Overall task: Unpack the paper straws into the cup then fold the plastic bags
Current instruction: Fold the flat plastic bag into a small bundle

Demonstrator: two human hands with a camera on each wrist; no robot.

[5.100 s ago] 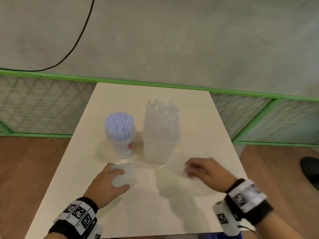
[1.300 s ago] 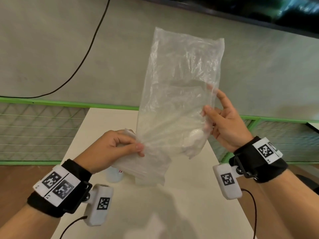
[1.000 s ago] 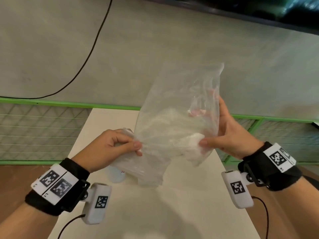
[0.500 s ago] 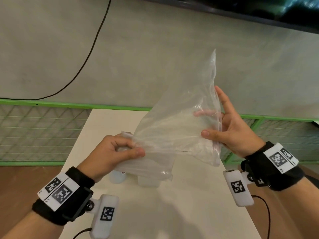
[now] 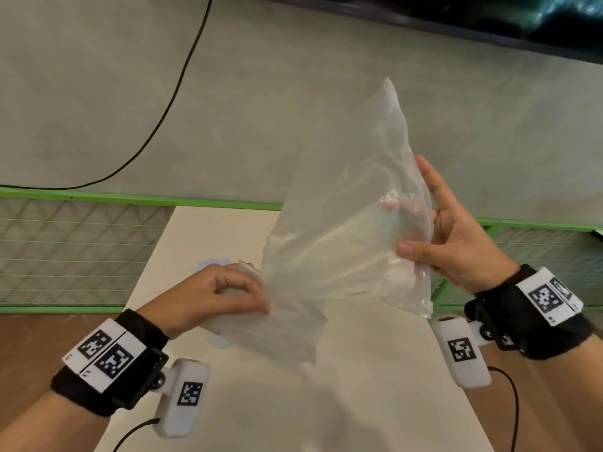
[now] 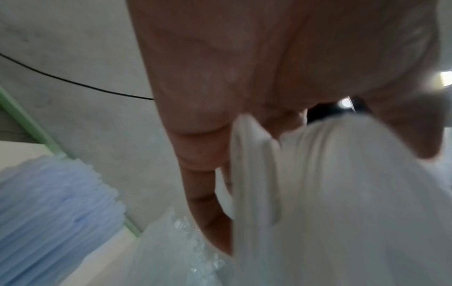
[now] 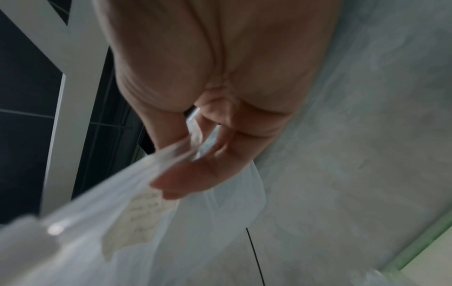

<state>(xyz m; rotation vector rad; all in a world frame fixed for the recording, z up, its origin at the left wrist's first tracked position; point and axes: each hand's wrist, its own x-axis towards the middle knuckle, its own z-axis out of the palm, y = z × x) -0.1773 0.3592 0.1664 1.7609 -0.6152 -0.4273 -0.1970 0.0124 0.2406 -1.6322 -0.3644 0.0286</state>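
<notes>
Two hands hold one clear bag [image 5: 342, 256] in the air above the table [image 5: 375, 402]; the left hand [image 5: 208, 298] pinches a bunched corner low down, thumb over curled fingers, with more folded plastic tucked in the same grasp; the right hand [image 5: 456, 246] clamps the opposite edge between thumb and the fingers behind the film, its forefinger pointing up. A second ago the bag stood upright and broad; now its top has tipped over toward the right and narrowed to a point, the sheet pulled slantwise between the two grips; that reads as the first fold under way, so the unpacking looks done. The film is thin, crinkled and see-through, slack at its lower right corner. Blue straws [image 6: 49, 212] stand packed in the cup below the left hand, just beside another clear bag [image 6: 186, 241].
</notes>
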